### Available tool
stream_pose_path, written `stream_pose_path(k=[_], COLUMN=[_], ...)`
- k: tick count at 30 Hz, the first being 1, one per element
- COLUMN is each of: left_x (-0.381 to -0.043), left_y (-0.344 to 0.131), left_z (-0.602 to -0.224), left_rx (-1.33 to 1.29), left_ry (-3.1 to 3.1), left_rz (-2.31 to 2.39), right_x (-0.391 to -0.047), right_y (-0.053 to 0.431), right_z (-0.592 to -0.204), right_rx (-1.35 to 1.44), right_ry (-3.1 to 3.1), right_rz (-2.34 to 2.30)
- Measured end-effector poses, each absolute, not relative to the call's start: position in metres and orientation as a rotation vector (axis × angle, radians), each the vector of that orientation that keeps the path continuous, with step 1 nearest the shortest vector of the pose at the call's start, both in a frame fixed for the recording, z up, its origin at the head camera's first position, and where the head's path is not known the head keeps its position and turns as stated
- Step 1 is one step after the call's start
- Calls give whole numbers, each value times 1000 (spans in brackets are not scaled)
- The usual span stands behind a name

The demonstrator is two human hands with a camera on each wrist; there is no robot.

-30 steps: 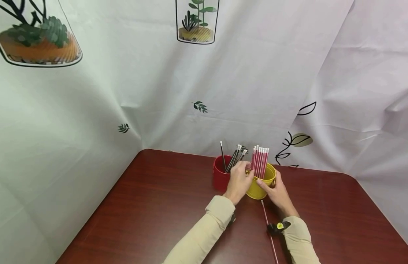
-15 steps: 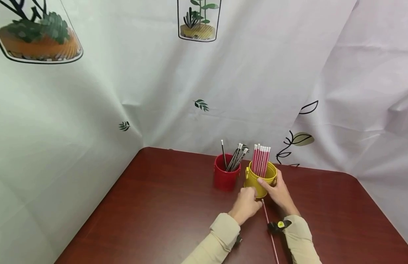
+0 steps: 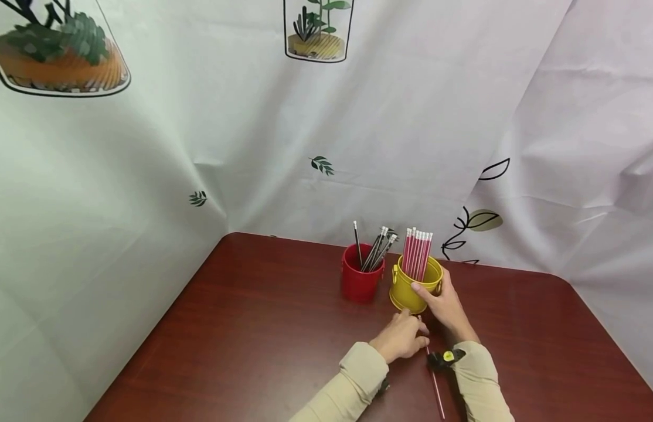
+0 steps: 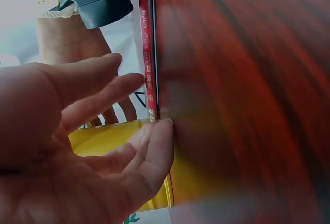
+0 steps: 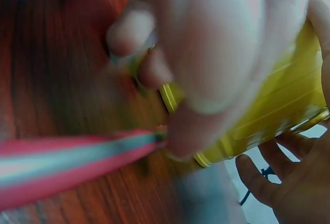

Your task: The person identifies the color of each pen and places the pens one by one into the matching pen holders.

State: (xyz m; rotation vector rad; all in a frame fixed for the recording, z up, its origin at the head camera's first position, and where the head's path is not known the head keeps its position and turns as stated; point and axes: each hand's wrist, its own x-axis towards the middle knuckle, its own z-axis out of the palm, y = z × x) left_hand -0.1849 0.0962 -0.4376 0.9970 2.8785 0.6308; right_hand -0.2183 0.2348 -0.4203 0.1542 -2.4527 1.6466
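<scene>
My left hand (image 3: 401, 339) is low over the table, its fingertips right at the eraser end of a pink pencil (image 3: 436, 387) lying there. In the left wrist view the thumb stands apart from that pencil (image 4: 148, 54). My right hand (image 3: 448, 308) holds a small yellow bucket (image 3: 404, 297) by its right side, thumb over the rim and fingers round the outside. A bundle of pink pencils (image 3: 416, 255) stands in this bucket, eraser ends up. Blurred left fingers cover part of the bucket (image 5: 278, 90) in the right wrist view.
Left of the yellow bucket stands a red bucket (image 3: 360, 287) with several black pencils (image 3: 378, 252) leaning in it. Behind the brown table (image 3: 242, 310) hangs a white printed cloth (image 3: 263, 129). The right wrist's camera strap (image 3: 445, 358) is close above the lying pencil.
My left hand has left the yellow bucket's rim and come down toward me to the eraser end of the lying pencil. My right hand keeps its hold on the bucket.
</scene>
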Motion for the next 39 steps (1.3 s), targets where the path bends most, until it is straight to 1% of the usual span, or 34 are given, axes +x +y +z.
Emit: stream_pose_path(k=[9, 25, 32, 39], left_x=[-186, -183, -185, -187], left_y=[98, 88, 87, 85], left_z=[-439, -424, -421, -419], left_rx=[749, 498, 287, 242], left_ry=[2889, 2829, 2850, 2857], left_rz=[718, 662, 734, 752], right_x=[-219, -221, -220, -221], right_y=[236, 237, 236, 237], right_z=[-421, -423, -420, -421], right_rx=[152, 186, 179, 188], right_ry=[-2455, -2453, -2460, -2459], right_rz=[1637, 1629, 1633, 1638])
